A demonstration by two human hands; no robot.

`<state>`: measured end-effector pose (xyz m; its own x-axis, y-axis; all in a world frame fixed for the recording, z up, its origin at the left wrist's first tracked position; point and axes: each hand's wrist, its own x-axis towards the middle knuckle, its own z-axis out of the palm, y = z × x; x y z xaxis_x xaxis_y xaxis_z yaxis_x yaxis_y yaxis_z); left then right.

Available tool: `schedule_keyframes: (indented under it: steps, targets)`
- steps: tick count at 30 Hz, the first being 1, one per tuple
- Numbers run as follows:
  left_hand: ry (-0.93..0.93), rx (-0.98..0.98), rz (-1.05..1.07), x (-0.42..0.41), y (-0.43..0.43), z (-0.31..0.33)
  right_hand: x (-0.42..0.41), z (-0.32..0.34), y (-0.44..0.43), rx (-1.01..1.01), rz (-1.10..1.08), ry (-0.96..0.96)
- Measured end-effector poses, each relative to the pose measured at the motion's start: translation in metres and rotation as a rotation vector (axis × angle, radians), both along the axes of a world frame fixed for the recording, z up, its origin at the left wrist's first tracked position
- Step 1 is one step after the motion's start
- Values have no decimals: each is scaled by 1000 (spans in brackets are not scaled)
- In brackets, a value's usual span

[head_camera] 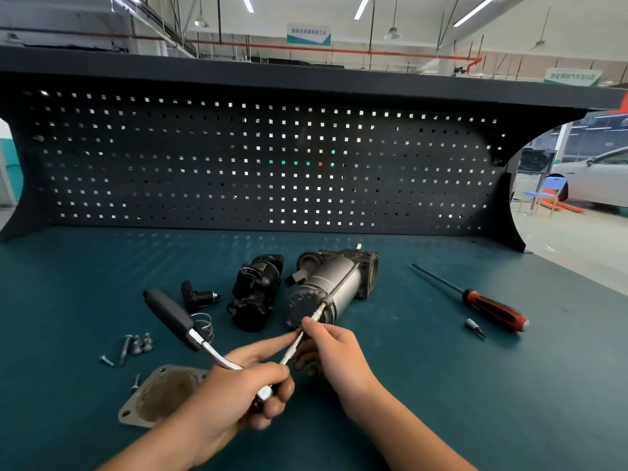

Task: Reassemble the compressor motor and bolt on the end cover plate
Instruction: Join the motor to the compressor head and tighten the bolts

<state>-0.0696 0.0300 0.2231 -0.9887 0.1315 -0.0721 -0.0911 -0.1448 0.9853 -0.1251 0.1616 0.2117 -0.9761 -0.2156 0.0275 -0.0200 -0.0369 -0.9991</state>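
The grey compressor motor [334,287] lies on the green bench, its round end cap facing me. A ratchet wrench [176,317] with a black handle carries a long extension bar whose tip sits on a bolt at the motor's near end. My left hand [244,385] grips the ratchet head, with the forefinger stretched along the bar. My right hand [326,348] pinches the extension bar just behind its tip. The metal end cover plate [154,396] lies flat at the lower left, partly hidden by my left wrist.
Several loose bolts [136,346] lie left of the plate. A black housing [255,294] and a small black fitting [197,295] sit left of the motor. A red-handled screwdriver [489,307] and a small bit [475,328] lie to the right. A pegboard [258,164] backs the bench.
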Motion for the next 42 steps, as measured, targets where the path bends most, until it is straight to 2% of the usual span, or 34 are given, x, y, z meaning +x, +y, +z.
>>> schedule_keyframes:
  steps: [6,12,17,21,26,28,29,31,32,33,36,38,42]
  targets:
    - [-54,94,34,-1,3,-4,-2,-5,4,59,-68,35]
    - [-14,94,-14,1,-1,-4,-16,-12,18,57,-506,144]
    - [33,41,-99,6,2,-9,-36,-24,36,467,-359,279]
    - [60,-45,-128,3,1,-9,-48,-29,36,542,-238,315]
    - [37,-86,-108,4,-2,-8,-57,-26,28,720,-239,483]
    - [80,-230,-80,2,-4,-7,-59,-23,26,738,-245,530]
    - [150,-447,-55,0,-5,-10,-60,-22,25,746,-235,540]
    - [420,-1018,19,0,-11,-17,-60,-23,25,747,-206,533]
    - [485,-1137,39,0,-11,-15,-61,-23,25,741,-197,527]
    - [515,-1126,49,0,-11,-16,-61,-24,26,738,-193,525]
    - [494,-904,27,-3,-11,-11,-64,-24,27,739,-186,527]
    - [385,-794,7,-5,-11,-12,-64,-25,28,744,-179,522]
    - [109,-334,-62,-2,-3,-9,-65,-26,28,734,-178,522]
